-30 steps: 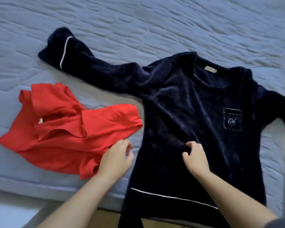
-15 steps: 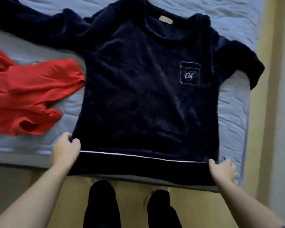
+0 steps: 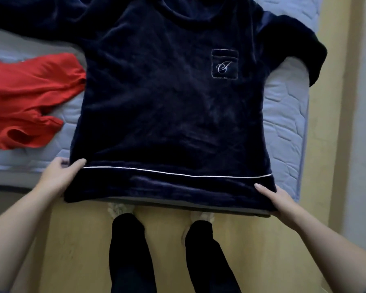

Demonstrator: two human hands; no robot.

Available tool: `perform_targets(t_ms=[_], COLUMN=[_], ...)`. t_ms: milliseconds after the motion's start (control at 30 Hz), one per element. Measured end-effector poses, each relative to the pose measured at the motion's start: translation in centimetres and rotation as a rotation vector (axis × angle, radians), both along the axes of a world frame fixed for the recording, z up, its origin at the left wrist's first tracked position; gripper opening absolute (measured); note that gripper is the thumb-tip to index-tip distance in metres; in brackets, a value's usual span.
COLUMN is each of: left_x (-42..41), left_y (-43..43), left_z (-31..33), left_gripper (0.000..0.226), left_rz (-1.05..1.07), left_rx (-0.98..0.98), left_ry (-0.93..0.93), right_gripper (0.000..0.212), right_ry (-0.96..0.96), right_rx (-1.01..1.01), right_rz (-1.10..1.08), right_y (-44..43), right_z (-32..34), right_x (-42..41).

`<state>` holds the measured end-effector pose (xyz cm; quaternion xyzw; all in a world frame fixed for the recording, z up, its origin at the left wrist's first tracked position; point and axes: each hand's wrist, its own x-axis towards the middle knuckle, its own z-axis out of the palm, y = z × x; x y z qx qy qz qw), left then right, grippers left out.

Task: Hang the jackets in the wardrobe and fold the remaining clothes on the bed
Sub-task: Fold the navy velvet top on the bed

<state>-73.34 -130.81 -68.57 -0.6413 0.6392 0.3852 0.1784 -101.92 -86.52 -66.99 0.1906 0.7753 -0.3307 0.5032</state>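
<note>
Navy velour top (image 3: 167, 106) flat; left hand (image 3: 58, 176), right hand (image 3: 283, 203): fingers (image 3: 262, 188) pinching hem corners.

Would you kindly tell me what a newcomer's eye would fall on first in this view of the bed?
The dark navy top, spread flat on the blue quilted bed with its white-piped hem at the near edge, fills the middle of the view. The left hand and right hand hold that hem at its two corners. A crumpled red garment lies on the bed at the left, beside the top.
</note>
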Motion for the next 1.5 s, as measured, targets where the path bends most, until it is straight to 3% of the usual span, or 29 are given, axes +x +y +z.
perform_targets(t_ms=[67, 133, 200, 367, 467, 600, 833, 1067, 1233, 1367, 1500], left_x=[0.9, 2.2, 3.8, 4.5, 2.4, -1.3, -9.8, -12.3, -9.5, -7.9, -8.4], left_y=[0.6, 0.4, -0.1, 0.3, 0.8, 0.7, -4.9, -20.1, -31.8, -39.4, -45.9], left_z=[-0.1, -0.2, 0.1, -0.4, 0.6, 2.7, 5.4, 3.8, 0.7, -1.9, -4.0], left_gripper=[0.02, 0.01, 0.011, 0.022, 0.041, 0.054, 0.042, 0.028, 0.035, 0.057, 0.061], left_rz=[-0.055, -0.098, -0.095, -0.284, -0.277, -0.546, -0.687, -0.578, -0.457, -0.266, 0.043], left_rx=[0.123, 0.056, -0.06, -0.016, -0.138, -0.412, -0.426, -0.559, -0.627, -0.676, -0.674], left_ry=[0.037, 0.037, 0.002, -0.26, -0.367, -0.295, -0.125, -0.054, -0.059, -0.001, 0.213], right_gripper=[0.035, 0.038, 0.034, 0.03, 0.037, 0.057, 0.07, 0.071, 0.068, 0.069, 0.082], right_ry=[-0.114, -0.176, -0.15, -0.059, 0.126, 0.569, 0.633, 0.713, 0.888, 0.748, 0.79], right_rx=[-0.013, -0.02, 0.036, 0.223, 0.335, 0.549, 0.308, 0.053, -0.007, 0.077, 0.18], right_rz=[-0.031, -0.098, -0.068, 0.049, 0.202, 0.516, 0.823, 1.038, 1.014, 1.022, 1.068], right_y=[0.5, 1.5, 2.3, 1.8, -0.1, -5.5, -22.7, -44.3, -58.0, -62.4, -62.6], right_z=[-0.3, -0.4, -0.4, -1.4, -2.2, -0.5, 1.8, -1.7, -5.2, -9.3, -12.8], right_x=[0.2, 0.3, 0.5, 1.5, 1.4, -0.1, -1.5, 0.7, 1.6, 2.1, 2.7])
